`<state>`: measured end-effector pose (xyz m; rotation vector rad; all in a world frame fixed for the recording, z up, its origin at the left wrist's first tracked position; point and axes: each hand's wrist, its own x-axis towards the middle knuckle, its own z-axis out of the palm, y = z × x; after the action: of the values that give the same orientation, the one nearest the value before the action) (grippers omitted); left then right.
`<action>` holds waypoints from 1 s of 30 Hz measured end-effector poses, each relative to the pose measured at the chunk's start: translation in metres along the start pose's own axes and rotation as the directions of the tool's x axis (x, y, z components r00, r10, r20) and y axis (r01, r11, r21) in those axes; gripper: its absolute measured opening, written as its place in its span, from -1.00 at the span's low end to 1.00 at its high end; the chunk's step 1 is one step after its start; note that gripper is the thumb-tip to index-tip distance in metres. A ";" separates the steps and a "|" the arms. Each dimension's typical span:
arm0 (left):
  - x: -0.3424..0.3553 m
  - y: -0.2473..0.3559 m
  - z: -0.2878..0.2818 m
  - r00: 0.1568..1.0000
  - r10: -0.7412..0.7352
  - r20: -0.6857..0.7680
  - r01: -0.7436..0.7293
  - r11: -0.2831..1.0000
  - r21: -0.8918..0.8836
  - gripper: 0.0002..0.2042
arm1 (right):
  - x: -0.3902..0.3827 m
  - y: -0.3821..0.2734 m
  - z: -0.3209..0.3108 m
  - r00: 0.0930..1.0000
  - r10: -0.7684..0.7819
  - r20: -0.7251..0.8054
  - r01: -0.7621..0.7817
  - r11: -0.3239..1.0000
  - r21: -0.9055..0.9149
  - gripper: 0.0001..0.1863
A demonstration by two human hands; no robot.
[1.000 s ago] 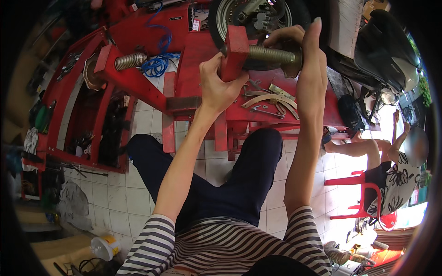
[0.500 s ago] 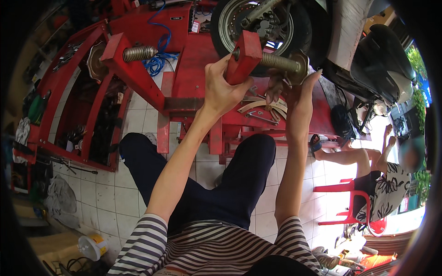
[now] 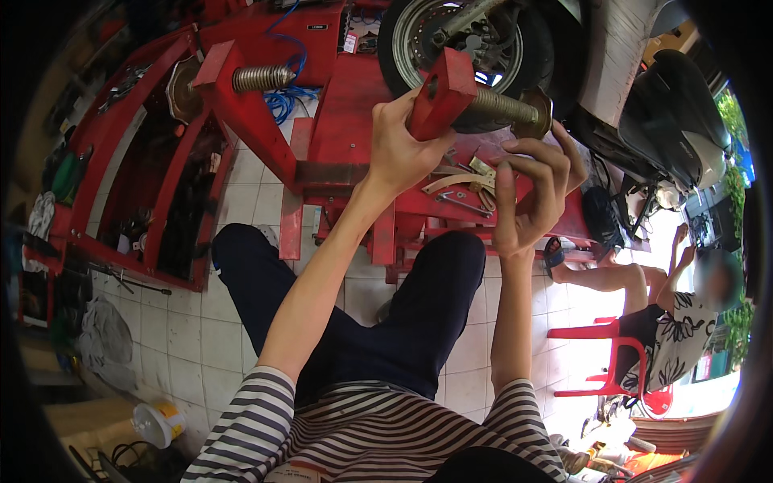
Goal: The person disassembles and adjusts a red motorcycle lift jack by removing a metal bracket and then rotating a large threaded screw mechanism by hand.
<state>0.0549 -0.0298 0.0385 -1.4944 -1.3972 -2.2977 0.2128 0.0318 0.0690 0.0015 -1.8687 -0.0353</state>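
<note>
Left hand (image 3: 403, 149): grip closed around the red clamp block (image 3: 441, 92) of the wheel vise, fingers wrapped on its lower left side. Right hand (image 3: 527, 193): grip open, fingers curled and spread, holding nothing; fingertips sit just below the threaded screw (image 3: 499, 105) and its brass-coloured end disc (image 3: 538, 113). The block stands at the front edge of the red motorcycle lift (image 3: 346, 88), just in front of the front tyre (image 3: 531, 48) of the scooter (image 3: 668, 105). Loose metal parts (image 3: 463, 189) lie on the lift between the two hands. A second red block with a coil spring (image 3: 262, 78) stands toward the lift's left edge. A blue cord (image 3: 286, 105) lies behind it. A seated person (image 3: 660, 314) occupies a red plastic chair (image 3: 620, 362) at right, well apart.
</note>
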 end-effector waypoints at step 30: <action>-0.004 0.005 0.002 1.000 0.021 0.001 -0.021 1.000 -0.006 -0.85 | 0.002 0.009 0.012 0.982 -0.028 -0.184 0.059 0.985 0.164 -0.84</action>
<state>0.0602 -0.0327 0.0389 -1.5042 -1.3696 -2.2915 0.2011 0.0409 0.0674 0.1580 -1.6840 0.0904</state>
